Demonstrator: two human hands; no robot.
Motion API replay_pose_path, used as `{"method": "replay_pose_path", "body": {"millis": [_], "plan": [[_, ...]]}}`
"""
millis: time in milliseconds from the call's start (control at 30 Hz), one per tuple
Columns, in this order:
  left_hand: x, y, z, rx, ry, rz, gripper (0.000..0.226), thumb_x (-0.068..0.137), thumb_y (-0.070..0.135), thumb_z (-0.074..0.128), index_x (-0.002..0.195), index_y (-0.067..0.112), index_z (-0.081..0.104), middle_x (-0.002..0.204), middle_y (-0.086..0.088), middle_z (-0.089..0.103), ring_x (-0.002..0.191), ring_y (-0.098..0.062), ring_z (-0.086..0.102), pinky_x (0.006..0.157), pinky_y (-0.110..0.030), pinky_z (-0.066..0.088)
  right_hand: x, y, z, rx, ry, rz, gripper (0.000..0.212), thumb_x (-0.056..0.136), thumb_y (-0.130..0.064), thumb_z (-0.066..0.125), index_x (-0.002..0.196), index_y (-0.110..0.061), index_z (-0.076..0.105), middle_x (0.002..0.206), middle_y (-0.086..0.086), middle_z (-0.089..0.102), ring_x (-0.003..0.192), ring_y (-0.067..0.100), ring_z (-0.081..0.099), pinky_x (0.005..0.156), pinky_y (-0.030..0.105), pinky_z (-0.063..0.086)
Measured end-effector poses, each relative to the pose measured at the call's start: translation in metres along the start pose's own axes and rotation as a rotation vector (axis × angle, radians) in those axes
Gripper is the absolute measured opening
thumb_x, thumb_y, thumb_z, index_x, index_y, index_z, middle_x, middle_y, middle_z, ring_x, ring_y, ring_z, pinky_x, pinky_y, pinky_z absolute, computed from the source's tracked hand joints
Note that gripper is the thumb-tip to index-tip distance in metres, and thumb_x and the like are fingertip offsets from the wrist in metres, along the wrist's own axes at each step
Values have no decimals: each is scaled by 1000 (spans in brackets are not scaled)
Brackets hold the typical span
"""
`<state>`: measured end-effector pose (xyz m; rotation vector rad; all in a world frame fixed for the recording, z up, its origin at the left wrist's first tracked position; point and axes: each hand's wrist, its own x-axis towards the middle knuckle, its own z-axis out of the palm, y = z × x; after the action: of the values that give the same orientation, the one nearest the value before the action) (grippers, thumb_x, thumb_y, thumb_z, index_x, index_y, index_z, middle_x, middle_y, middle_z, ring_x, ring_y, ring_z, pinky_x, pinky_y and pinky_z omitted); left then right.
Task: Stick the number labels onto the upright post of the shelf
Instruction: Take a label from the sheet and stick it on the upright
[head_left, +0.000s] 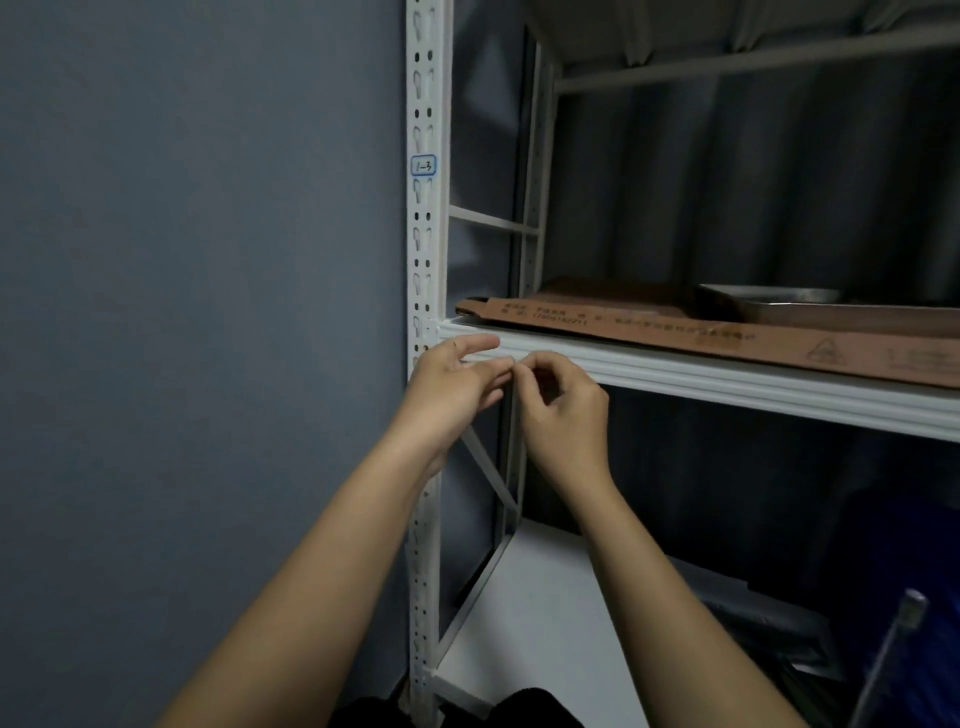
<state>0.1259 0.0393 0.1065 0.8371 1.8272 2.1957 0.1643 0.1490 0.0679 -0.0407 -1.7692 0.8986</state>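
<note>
**Colleague:** What worries you most right now?

**Me:** The piece between my fingertips is tiny. I think it's the next number label, or its backing, but it is too small here to tell which. If I fumble the peel, the sticky side could fold onto itself or catch on my finger, and then it won't lie flat on the upright post (427, 249).

**Colleague:** Anything else?

**Me:** Placement. The post is full of slots and holes, so a label set over them would grip badly and could lift at the edges. It could also go on crooked compared with the one already stuck higher up, the blue-bordered label (423, 166) that seems to read "1-3".

**Colleague:** How are your hands?

**Me:** Both are raised in front of the shelf beam (727, 379), just beside the post. My left hand (457, 382) has thumb and forefinger drawn together, the other fingers loosely extended. My right hand (563, 402) is curled, its thumb and forefinger meeting the left's at the same small spot. I judge both are pinching that scrap; neither touches the post.

**Colleague:** And on the shelf?

**Me:** A flattened cardboard sheet (675, 325) lies on it, with a metal tray (769, 301) further back.
</note>
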Motion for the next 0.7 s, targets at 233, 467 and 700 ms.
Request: {"method": "replay_pose_path", "body": {"millis": [233, 467, 700], "plan": [[38, 5, 47, 111, 62, 174, 17, 92, 10, 58, 98, 24, 64, 97, 8, 70, 97, -3, 64, 91, -28, 50, 48, 13, -33, 361, 95, 303, 13, 87, -2, 66, 81, -13, 71, 81, 5, 72, 83, 18, 70, 84, 36, 58], [82, 23, 100, 229, 4, 290, 27, 94, 8, 49, 88, 32, 59, 99, 8, 68, 100, -9, 62, 92, -34, 51, 119, 27, -79, 211, 162, 303, 18, 78, -7, 76, 71, -23, 70, 80, 2, 73, 85, 18, 71, 83, 38, 58], [124, 30, 159, 355, -65, 315, 25, 92, 5, 46, 88, 25, 62, 98, 4, 69, 97, -11, 62, 84, -23, 47, 178, 47, -128, -68, 239, 316, 15, 74, -13, 81, 79, -14, 67, 72, -4, 65, 68, 6, 61, 69, 22, 52]]}}
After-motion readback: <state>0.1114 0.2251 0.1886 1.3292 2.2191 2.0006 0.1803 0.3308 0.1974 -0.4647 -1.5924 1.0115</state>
